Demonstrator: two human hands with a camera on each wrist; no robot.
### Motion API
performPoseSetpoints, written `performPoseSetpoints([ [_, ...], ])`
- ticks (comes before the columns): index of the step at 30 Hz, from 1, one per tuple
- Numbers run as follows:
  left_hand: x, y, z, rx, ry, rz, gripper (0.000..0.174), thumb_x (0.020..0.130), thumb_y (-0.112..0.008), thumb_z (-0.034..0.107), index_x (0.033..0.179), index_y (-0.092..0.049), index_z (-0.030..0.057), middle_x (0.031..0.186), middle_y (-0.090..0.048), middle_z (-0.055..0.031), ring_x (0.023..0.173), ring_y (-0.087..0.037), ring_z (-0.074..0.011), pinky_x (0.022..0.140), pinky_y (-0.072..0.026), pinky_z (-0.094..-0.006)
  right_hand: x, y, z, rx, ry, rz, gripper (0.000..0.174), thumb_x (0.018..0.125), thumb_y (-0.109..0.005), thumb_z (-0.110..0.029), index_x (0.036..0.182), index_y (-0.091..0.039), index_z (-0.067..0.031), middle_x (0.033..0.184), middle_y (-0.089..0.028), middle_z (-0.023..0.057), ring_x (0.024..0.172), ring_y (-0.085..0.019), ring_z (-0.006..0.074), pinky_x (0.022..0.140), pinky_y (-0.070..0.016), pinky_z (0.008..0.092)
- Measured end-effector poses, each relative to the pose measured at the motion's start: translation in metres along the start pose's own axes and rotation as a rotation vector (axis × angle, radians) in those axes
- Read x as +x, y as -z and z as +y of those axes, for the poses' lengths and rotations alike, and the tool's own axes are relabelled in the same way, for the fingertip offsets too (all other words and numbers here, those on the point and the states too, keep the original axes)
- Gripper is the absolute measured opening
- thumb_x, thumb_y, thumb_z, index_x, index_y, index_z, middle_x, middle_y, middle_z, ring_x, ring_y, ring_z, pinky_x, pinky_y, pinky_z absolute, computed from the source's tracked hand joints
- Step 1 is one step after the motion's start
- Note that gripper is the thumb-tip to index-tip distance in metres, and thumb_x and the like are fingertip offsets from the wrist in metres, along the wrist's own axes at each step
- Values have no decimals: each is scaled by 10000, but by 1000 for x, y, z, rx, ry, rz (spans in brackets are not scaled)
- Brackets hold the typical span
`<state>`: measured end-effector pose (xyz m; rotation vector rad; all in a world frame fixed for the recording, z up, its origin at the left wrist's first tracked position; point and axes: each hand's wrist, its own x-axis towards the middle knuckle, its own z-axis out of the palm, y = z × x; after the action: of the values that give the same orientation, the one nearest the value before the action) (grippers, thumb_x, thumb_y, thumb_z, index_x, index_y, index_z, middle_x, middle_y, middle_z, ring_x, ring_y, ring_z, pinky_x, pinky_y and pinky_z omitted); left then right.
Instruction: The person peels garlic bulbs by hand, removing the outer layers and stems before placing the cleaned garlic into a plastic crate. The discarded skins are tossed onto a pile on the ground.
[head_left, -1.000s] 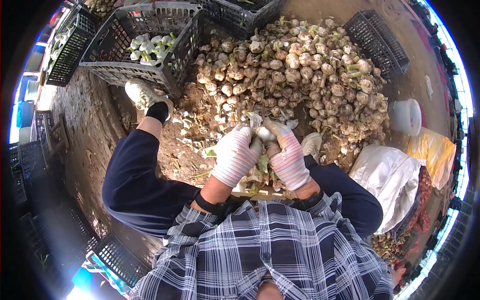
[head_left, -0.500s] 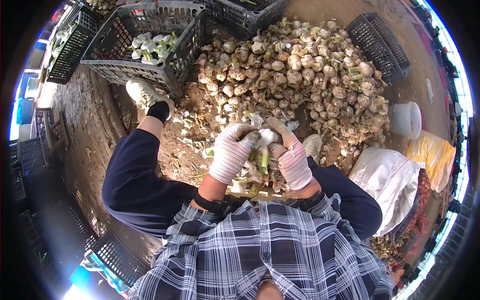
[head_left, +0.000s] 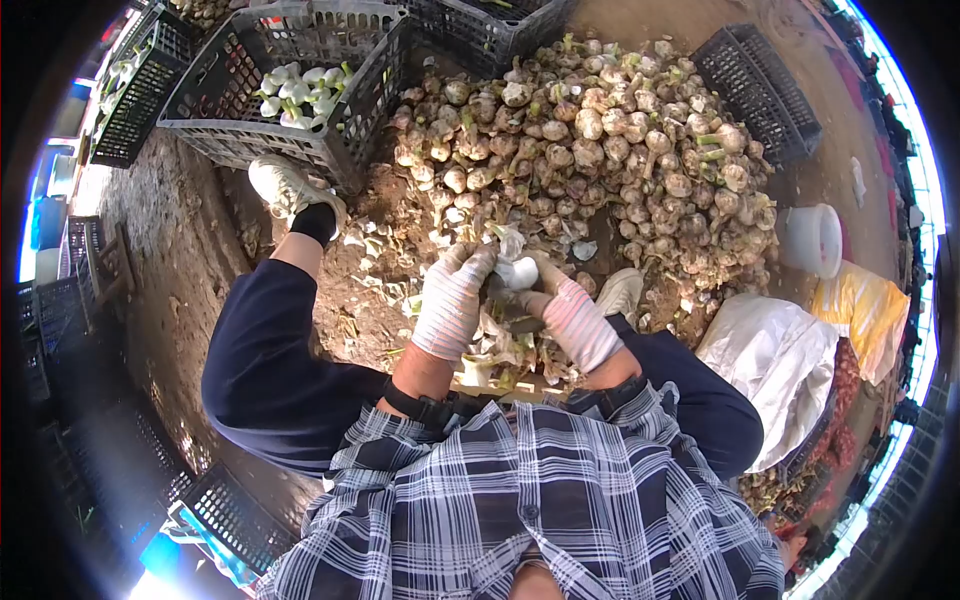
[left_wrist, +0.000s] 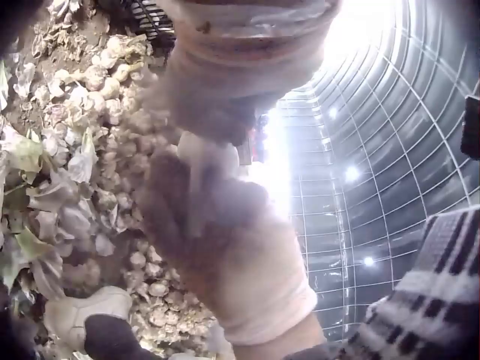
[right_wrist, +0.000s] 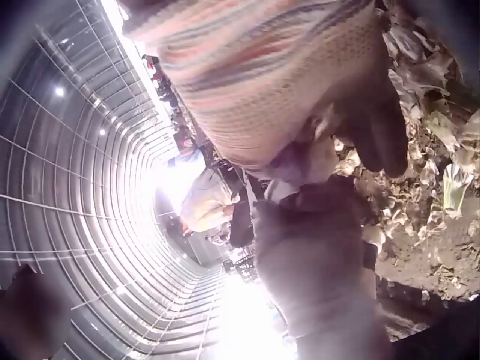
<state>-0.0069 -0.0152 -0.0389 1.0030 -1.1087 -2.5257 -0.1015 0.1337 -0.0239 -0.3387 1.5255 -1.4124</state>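
Note:
Both hands wear striped, soiled work gloves. In the head view a peeled white garlic bulb (head_left: 518,273) is between the left hand (head_left: 452,305) and the right hand (head_left: 577,318). The left fingers grip it from the left, and the right hand holds it from the right. The left wrist view shows the bulb (left_wrist: 208,154) with its pale stem lying along the right hand (left_wrist: 247,262), below the left hand (left_wrist: 240,67). In the right wrist view the right hand (right_wrist: 277,90) and left hand (right_wrist: 319,262) meet, their fingertips shadowed and blurred.
Unpeeled garlic (head_left: 600,150) is heaped beyond the hands. A black crate (head_left: 345,165) with white bulbs stands upper left, another crate (head_left: 757,90) upper right. A white bucket (head_left: 812,238) and white sack (head_left: 775,370) are at right. Peelings (head_left: 520,355) lie between the legs.
The bulb has shifted slightly left between the hands, and its green stem no longer points down toward the lap. The right fingers have changed position around it; the left hand has turned slightly.

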Motion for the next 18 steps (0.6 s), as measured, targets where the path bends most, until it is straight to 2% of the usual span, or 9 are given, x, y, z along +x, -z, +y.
performPoseSetpoints([
  [2,-4,-1,6,-123,-83,-85,213,993,-562,200,1029,-620,-2,905,-681,-112,718,-629,-183,677,-542,-313,-5,4,3,178,-108,5,482,894,-545,-57,1373,-508,-8,1097,-664,76,858,-640,132,681,-552,266],
  [3,3,5,10,-224,-120,44,261,996,-566,257,1028,-624,5,906,-682,-107,728,-635,-193,687,-546,-321,-7,4,2,268,-161,8,473,877,-540,-43,1349,-528,-2,1091,-666,76,840,-638,128,654,-541,256],
  [5,20,23,22,-422,-191,304,358,1003,-574,372,1026,-634,19,907,-685,-98,747,-647,-214,707,-553,-337,-12,3,8,513,-169,37,456,838,-515,-21,1290,-570,-2,1095,-659,87,864,-628,150,695,-526,260],
  [8,17,37,17,-341,-251,340,432,987,-593,434,1054,-635,9,930,-689,-96,794,-657,-219,738,-548,-342,-7,12,25,787,-175,8,473,835,-496,-1,1302,-570,-19,1149,-642,102,950,-622,184,816,-528,299],
  [10,7,25,15,89,-189,123,373,890,-739,332,1075,-674,16,917,-704,-82,880,-691,-219,798,-554,-302,-2,14,30,670,-136,48,471,842,-491,31,1305,-561,-12,1151,-642,102,966,-630,195,830,-531,308],
  [11,2,9,9,370,-265,42,402,845,-784,304,1099,-682,9,933,-709,-91,900,-697,-238,818,-552,-304,0,15,33,610,-119,70,470,845,-488,47,1307,-557,-9,1151,-642,101,974,-634,201,838,-533,313],
  [13,1,-6,0,955,-664,-112,476,750,-844,233,1132,-681,3,1002,-712,-140,938,-701,-293,851,-552,-332,0,13,40,5,68,101,399,904,-505,42,1300,-539,10,1095,-636,79,946,-624,168,821,-522,276],
  [16,-2,-13,-2,1160,-737,-67,444,758,-810,194,1137,-676,5,1048,-688,-190,903,-681,-360,782,-553,-404,0,2,28,-25,-41,218,340,963,-515,-12,1301,-529,27,1020,-618,71,867,-566,106,706,-488,230],
  [18,-1,-17,-2,1262,-890,-30,400,796,-747,148,1163,-666,12,1003,-686,-176,795,-666,-364,671,-535,-449,-1,-9,13,4,45,237,325,966,-506,2,1289,-528,30,1000,-611,60,832,-538,91,684,-474,230],
])
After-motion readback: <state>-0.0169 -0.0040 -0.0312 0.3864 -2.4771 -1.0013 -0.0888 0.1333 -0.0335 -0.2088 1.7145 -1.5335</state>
